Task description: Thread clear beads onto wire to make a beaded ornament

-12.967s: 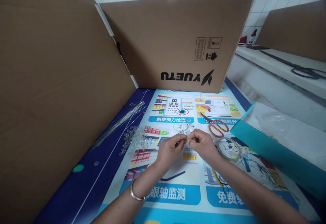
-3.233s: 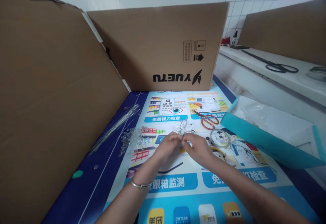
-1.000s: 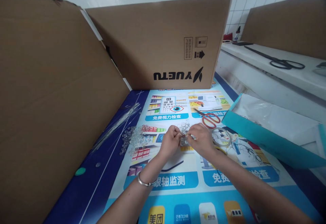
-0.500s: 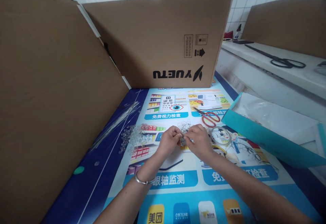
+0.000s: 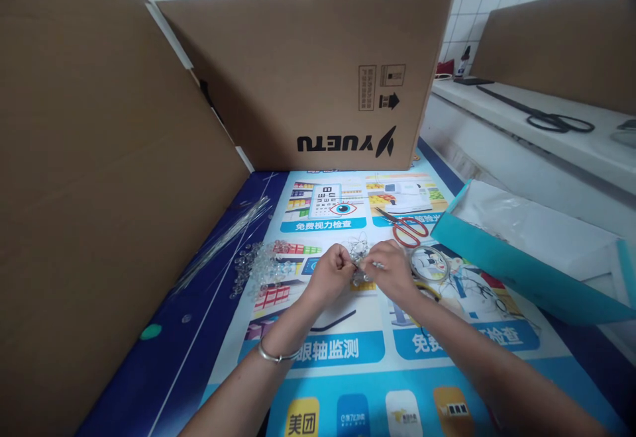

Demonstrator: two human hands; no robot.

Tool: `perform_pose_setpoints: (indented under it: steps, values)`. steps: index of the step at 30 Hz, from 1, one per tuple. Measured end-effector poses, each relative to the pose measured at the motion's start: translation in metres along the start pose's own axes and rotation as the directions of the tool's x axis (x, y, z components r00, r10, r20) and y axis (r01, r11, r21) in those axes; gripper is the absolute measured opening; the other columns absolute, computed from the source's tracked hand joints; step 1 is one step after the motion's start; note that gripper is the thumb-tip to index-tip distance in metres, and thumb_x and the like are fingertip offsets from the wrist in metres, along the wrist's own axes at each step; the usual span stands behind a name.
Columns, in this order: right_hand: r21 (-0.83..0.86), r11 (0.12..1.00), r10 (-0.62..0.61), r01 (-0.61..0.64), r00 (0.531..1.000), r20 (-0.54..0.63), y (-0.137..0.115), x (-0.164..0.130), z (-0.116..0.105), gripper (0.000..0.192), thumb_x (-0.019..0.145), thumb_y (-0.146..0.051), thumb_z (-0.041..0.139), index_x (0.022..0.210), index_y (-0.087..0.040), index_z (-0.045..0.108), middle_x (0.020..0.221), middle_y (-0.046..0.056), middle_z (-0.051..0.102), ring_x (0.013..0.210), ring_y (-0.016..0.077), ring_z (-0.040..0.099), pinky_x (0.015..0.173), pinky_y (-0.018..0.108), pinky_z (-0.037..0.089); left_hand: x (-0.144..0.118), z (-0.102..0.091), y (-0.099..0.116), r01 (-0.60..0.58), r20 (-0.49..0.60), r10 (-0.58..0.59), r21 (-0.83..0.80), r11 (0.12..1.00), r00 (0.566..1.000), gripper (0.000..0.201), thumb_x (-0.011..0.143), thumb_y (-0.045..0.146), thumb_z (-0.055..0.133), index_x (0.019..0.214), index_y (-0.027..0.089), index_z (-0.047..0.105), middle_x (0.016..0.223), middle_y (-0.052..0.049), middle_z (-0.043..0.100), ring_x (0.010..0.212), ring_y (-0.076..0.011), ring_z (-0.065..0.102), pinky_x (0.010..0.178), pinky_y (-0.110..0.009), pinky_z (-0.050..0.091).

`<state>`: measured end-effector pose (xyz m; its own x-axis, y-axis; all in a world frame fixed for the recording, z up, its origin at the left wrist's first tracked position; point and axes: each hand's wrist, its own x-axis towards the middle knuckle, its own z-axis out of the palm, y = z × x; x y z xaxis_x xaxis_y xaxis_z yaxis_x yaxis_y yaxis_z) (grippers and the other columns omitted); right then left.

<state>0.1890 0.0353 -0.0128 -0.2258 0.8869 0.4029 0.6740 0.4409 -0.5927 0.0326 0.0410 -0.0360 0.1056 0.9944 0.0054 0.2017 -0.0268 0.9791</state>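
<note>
My left hand (image 5: 332,271) and my right hand (image 5: 392,269) meet fingertip to fingertip over the printed table mat (image 5: 342,364). Between them they pinch a small piece of clear beads on thin wire (image 5: 361,270). A tangle of thin wire pieces (image 5: 356,247) lies just beyond my fingers. A heap of clear beads (image 5: 261,267) sits to the left of my left hand. A silver bangle (image 5: 274,354) circles my left wrist.
Red-handled scissors (image 5: 408,228) and a coil of wire (image 5: 430,262) lie right of my hands. A teal box (image 5: 501,261) with plastic inside stands at right. Clear thin rods (image 5: 226,242) lie at left. Cardboard panels (image 5: 318,73) wall the left and back. Black scissors (image 5: 551,119) rest on the far counter.
My hands stay joined on the bead piece, shifting slightly as the fingers work it. The view has drifted a little; nothing else on the mat has moved.
</note>
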Motion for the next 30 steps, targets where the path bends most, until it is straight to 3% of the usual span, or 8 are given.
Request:
perform_pose_setpoints:
  steps: [5, 9, 12, 16, 24, 30]
  values:
    - [0.294, 0.950, 0.120, -0.105, 0.992, -0.031, 0.011, -0.003, 0.003, 0.009, 0.075, -0.022, 0.059, 0.068, -0.021, 0.066, 0.076, 0.002, 0.060, 0.083, 0.0178, 0.054, 0.079, 0.032, 0.040, -0.001, -0.002, 0.001, 0.002, -0.026, -0.002, -0.015, 1.000, 1.000, 0.009, 0.066, 0.014, 0.053, 0.068, 0.018, 0.046, 0.055, 0.007, 0.045, 0.048, -0.0059, 0.038, 0.045, -0.016, 0.026]
    - [0.374, 0.909, 0.198, -0.183, 0.980, -0.001, 0.008, -0.006, 0.002, 0.009, 0.075, -0.022, 0.057, 0.068, -0.020, 0.064, 0.080, 0.002, 0.061, 0.085, 0.0181, 0.055, 0.080, 0.032, 0.040, -0.002, -0.002, 0.002, 0.024, -0.033, -0.025, -0.054, 0.998, 0.999, 0.011, 0.066, 0.014, 0.054, 0.070, 0.018, 0.044, 0.056, 0.006, 0.046, 0.047, -0.0053, 0.038, 0.045, -0.016, 0.027]
    - [0.319, 0.929, 0.204, -0.187, 0.979, -0.020, 0.004, -0.006, 0.001, 0.009, 0.072, -0.017, 0.058, 0.065, -0.020, 0.063, 0.076, 0.001, 0.061, 0.082, 0.0179, 0.054, 0.080, 0.032, 0.039, -0.004, -0.002, 0.004, 0.044, -0.021, -0.046, -0.093, 0.995, 0.999, 0.012, 0.066, 0.015, 0.055, 0.071, 0.018, 0.044, 0.056, 0.006, 0.048, 0.046, -0.0046, 0.038, 0.044, -0.015, 0.027]
    - [0.143, 0.987, 0.076, -0.067, 0.995, -0.059, 0.000, -0.005, 0.001, 0.009, 0.065, -0.011, 0.062, 0.062, -0.020, 0.063, 0.073, 0.001, 0.059, 0.080, 0.0179, 0.050, 0.077, 0.031, 0.038, -0.007, -0.002, 0.010, 0.085, 0.013, -0.084, -0.144, 0.986, 0.996, 0.014, 0.067, 0.016, 0.056, 0.072, 0.018, 0.043, 0.054, 0.007, 0.047, 0.041, -0.0037, 0.037, 0.041, -0.015, 0.026]
    - [-0.041, 0.999, -0.032, 0.034, 0.999, 0.031, -0.007, -0.005, -0.002, 0.009, 0.068, -0.011, 0.062, 0.064, -0.020, 0.063, 0.077, 0.002, 0.060, 0.083, 0.0185, 0.046, 0.076, 0.032, 0.034, -0.008, -0.004, 0.015, 0.118, 0.113, -0.100, -0.169, 0.979, 0.989, 0.013, 0.068, 0.016, 0.057, 0.071, 0.018, 0.044, 0.051, 0.006, 0.049, 0.041, -0.0070, 0.048, 0.042, -0.017, 0.034]
    - [-0.147, 0.985, -0.088, 0.095, 0.995, 0.056, -0.011, -0.009, -0.005, 0.010, 0.072, -0.011, 0.059, 0.066, -0.019, 0.062, 0.077, 0.003, 0.059, 0.085, 0.0197, 0.044, 0.076, 0.034, 0.033, -0.006, -0.005, 0.008, 0.096, 0.137, -0.077, -0.136, 0.986, 0.988, 0.011, 0.068, 0.014, 0.055, 0.070, 0.018, 0.046, 0.048, 0.007, 0.046, 0.040, -0.0059, 0.044, 0.040, -0.016, 0.030]
